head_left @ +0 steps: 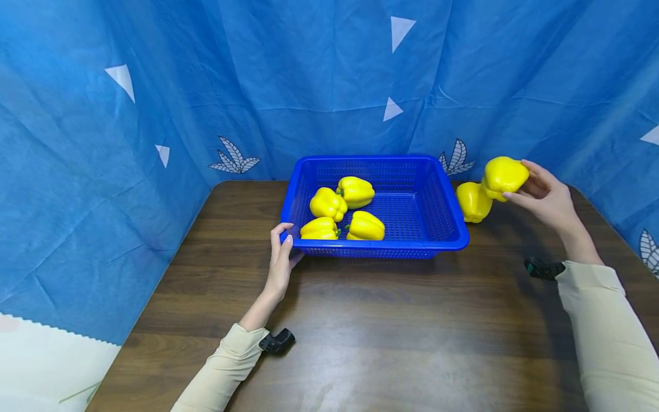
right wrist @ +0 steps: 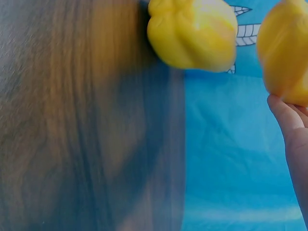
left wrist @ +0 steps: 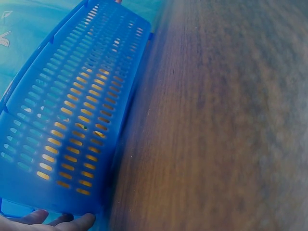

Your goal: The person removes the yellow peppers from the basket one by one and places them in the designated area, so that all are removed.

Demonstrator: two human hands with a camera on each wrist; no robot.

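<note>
My left hand (head_left: 280, 263) grips the near left corner of a blue plastic basket (head_left: 381, 245), thumb at the rim. In the left wrist view its fingertips (left wrist: 84, 220) show at the end of the perforated basket wall (left wrist: 72, 120). Several yellow bell peppers lie in the left half of the basket, among them one bell pepper (head_left: 366, 226) by the front wall. My right hand (head_left: 551, 200) holds another yellow bell pepper (head_left: 504, 176) between thumb and fingers, above the table at the right. Just left of and below it, a further bell pepper (head_left: 472, 202) sits on the table beside the basket.
The dark wooden table (head_left: 386, 320) reaches back to a blue curtain (head_left: 329, 74) with white triangles and leaf prints. The basket stands near the table's back edge. Each wrist wears a black device, such as the left wrist device (head_left: 278, 341).
</note>
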